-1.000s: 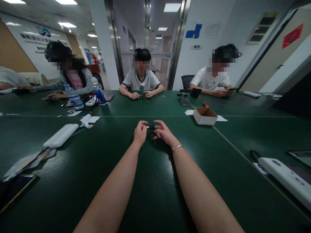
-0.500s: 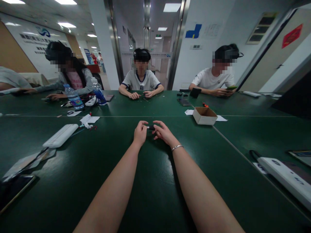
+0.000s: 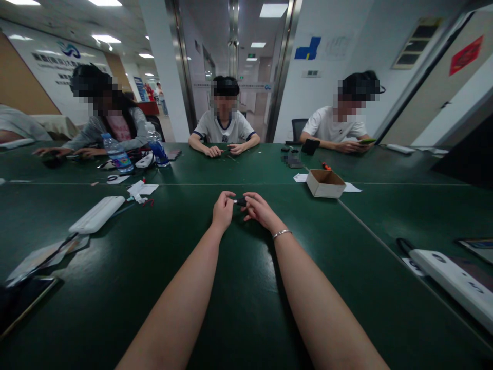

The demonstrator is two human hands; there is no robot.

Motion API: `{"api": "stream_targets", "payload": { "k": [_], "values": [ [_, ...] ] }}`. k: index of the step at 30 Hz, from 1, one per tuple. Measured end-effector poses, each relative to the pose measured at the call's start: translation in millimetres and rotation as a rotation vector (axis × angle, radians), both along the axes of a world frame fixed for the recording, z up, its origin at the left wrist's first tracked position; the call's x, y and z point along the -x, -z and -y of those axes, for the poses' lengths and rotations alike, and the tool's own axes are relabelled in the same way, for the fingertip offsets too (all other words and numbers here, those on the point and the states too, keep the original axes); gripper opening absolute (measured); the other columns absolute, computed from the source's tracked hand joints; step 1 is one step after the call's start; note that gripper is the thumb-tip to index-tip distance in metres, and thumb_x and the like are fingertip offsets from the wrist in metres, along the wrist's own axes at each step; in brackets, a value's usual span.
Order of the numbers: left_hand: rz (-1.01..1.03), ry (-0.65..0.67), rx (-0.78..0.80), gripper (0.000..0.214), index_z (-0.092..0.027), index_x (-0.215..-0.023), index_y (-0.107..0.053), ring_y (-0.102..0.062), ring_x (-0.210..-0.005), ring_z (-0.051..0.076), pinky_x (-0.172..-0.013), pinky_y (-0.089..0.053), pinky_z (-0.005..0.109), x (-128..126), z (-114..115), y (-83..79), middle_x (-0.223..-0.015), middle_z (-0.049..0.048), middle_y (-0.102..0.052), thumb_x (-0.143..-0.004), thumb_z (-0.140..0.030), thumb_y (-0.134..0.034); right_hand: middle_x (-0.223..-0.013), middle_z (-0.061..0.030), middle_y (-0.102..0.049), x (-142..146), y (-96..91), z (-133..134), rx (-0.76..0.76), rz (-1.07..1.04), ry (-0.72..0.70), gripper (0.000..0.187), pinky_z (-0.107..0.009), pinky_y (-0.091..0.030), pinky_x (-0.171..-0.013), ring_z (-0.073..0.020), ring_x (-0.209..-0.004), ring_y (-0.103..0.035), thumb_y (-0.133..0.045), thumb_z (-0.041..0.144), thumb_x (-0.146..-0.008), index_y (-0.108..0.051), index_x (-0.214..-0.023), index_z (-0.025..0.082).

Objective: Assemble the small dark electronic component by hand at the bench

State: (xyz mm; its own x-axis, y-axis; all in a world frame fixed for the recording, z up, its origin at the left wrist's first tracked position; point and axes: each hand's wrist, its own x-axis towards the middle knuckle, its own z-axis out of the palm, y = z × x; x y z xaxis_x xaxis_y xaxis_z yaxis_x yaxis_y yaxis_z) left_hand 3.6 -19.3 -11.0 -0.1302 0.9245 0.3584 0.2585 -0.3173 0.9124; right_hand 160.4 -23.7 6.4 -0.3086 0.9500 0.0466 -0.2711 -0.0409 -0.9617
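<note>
Both my arms reach out over the dark green table (image 3: 246,288). My left hand (image 3: 222,210) and my right hand (image 3: 260,209) meet at the middle, fingers pinched on a small black part (image 3: 240,201) with a short metal tip on its left end. The left fingers grip the metal end, the right fingers the black body. The part is held just above the table top. A silver bracelet (image 3: 281,234) sits on my right wrist.
An open cardboard box (image 3: 325,183) stands right of my hands. A white flat device (image 3: 96,214) lies at the left, another (image 3: 454,280) at the right. Water bottles (image 3: 117,154), papers and small parts lie further back. Three people sit across the table.
My hands have stayed nearly still on the small part. The person at the far left has shifted an arm along the table.
</note>
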Motion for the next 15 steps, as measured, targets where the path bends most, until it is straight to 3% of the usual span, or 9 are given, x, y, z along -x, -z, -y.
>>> {"api": "stream_targets", "payload": {
  "k": [5, 9, 13, 15],
  "values": [
    [-0.009, -0.006, -0.007, 0.020, -0.020, -0.094, -0.058, -0.049, -0.065, 0.014, -0.063, -0.038, 0.025, 0.2, -0.7, 0.5, -0.069, -0.0010, -0.053, -0.082, -0.018, -0.042, -0.069, 0.0080, -0.056, 0.3, 0.1, -0.4, -0.022, -0.014, 0.003, 0.039, -0.028, -0.058, -0.051, -0.0036, -0.041, -0.040, -0.071, 0.022, -0.067, -0.053, -0.103, 0.022],
    [-0.016, -0.006, -0.003, 0.020, -0.020, -0.094, -0.058, -0.050, -0.066, 0.014, -0.063, -0.037, 0.025, 0.2, -0.7, 0.5, -0.069, -0.0010, -0.053, -0.082, -0.018, -0.042, -0.060, 0.0078, -0.053, 0.9, 0.8, -1.2, 0.006, 0.017, 0.000, 0.031, -0.028, -0.057, -0.048, -0.0035, -0.038, -0.034, -0.067, 0.034, -0.074, -0.055, -0.099, 0.019],
    [-0.013, -0.012, 0.000, 0.021, -0.019, -0.094, -0.058, -0.048, -0.063, 0.013, -0.061, -0.036, 0.024, -0.2, -0.8, 0.7, -0.069, -0.0014, -0.053, -0.082, -0.018, -0.041, -0.063, 0.0091, -0.054, 0.8, 2.1, -1.8, -0.018, -0.021, 0.001, 0.040, -0.028, -0.058, -0.049, -0.0038, -0.040, -0.038, -0.074, 0.028, -0.066, -0.054, -0.100, 0.021],
    [-0.009, -0.005, -0.002, 0.021, -0.020, -0.094, -0.058, -0.049, -0.063, 0.013, -0.061, -0.036, 0.024, -0.3, -0.6, 0.9, -0.068, -0.0015, -0.052, -0.082, -0.018, -0.041, -0.064, 0.0080, -0.055, 0.8, 2.3, -2.1, -0.009, -0.013, 0.002, 0.037, -0.029, -0.058, -0.049, -0.0037, -0.039, -0.036, -0.073, 0.033, -0.069, -0.054, -0.099, 0.021]
  ]
}}
